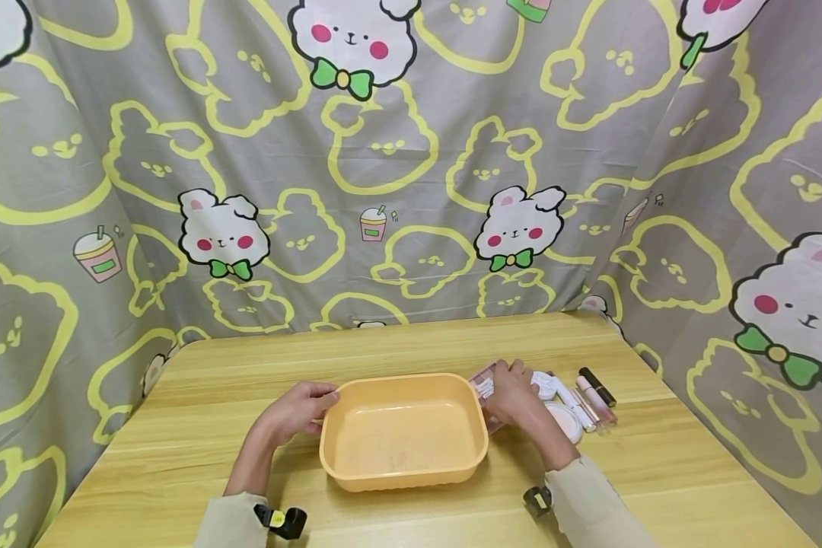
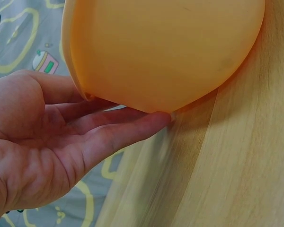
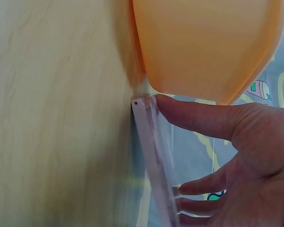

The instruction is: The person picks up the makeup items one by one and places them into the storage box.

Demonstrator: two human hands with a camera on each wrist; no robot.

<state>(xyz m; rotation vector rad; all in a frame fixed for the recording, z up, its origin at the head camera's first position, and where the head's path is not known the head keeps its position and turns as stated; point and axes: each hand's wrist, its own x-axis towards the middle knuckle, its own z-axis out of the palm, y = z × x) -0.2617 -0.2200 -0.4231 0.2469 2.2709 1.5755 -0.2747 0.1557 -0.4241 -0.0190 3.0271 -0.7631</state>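
Observation:
A yellow-orange plastic basin (image 1: 406, 481) stands on the wooden table in front of me, with nothing inside. At its left end my left hand (image 1: 296, 412) grips it, thumb at the rim and fingers against the outer wall (image 2: 165, 52). Close by the basin's right end, my right hand (image 1: 514, 392) holds a flat, clear-lidded makeup palette (image 3: 154, 151) by its edges. The thumb presses the near edge in the right wrist view, and the other fingers lie along the far side. Much of the palette is hidden by this hand in the head view.
Right of my right hand lie a round compact (image 1: 563, 421), a small white case (image 1: 543, 385), several slim cosmetic tubes and a black tube (image 1: 597, 387). A patterned grey curtain (image 1: 411, 190) hangs around the table (image 1: 260, 358).

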